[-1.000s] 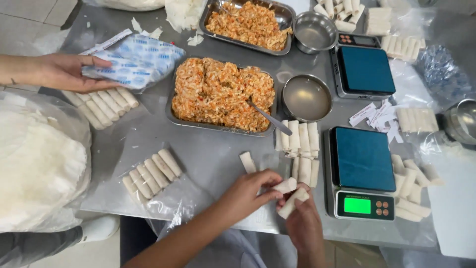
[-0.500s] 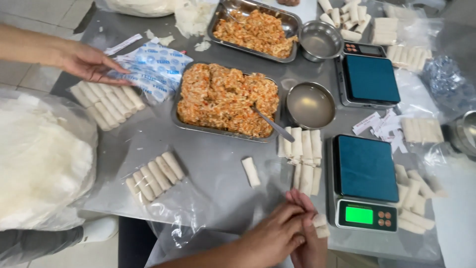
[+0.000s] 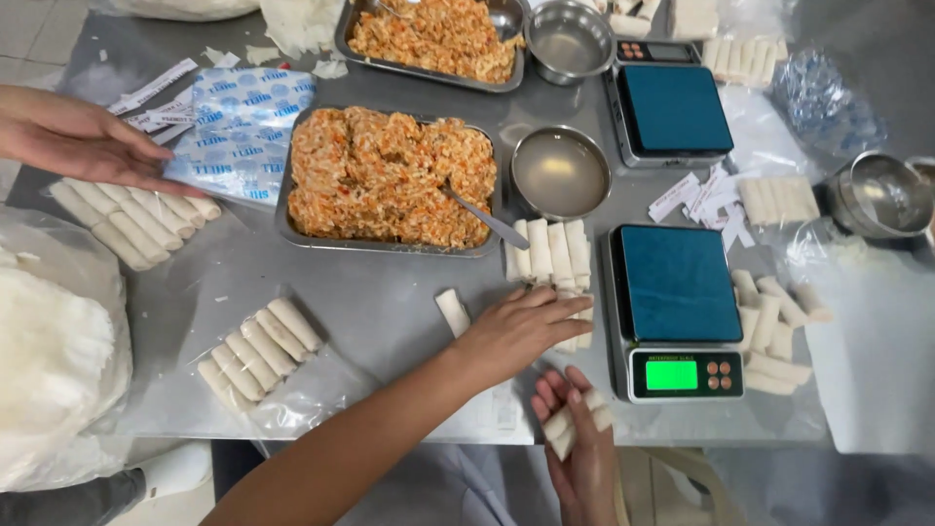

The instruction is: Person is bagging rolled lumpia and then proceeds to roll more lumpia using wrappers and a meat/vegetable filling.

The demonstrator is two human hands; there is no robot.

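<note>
My left hand (image 3: 516, 331) reaches across the steel table (image 3: 370, 302), its fingers laid flat and apart on the row of white spring rolls (image 3: 550, 255) beside the near blue-topped scale (image 3: 677, 287). One loose roll (image 3: 453, 312) lies just left of that hand. At the table's front edge, my right hand (image 3: 584, 458) is turned palm up and holds two or three spring rolls (image 3: 575, 421). A metal tray of orange shredded filling (image 3: 390, 175) with a spoon (image 3: 482, 219) in it stands beyond my left hand.
Another person's hand (image 3: 83, 141) rests at the left by a blue-and-white packet (image 3: 239, 131) and a row of rolls (image 3: 127, 219). Also here are bagged rolls (image 3: 258, 346), a second filling tray (image 3: 433, 34), two steel bowls (image 3: 560, 173), a far scale (image 3: 672, 107) and a big bag of wrappers (image 3: 49, 360).
My hands have parted: the left has reached up onto the row of rolls by the scale, while the right stays low holding rolls. The other person's hand has shifted slightly down-left.
</note>
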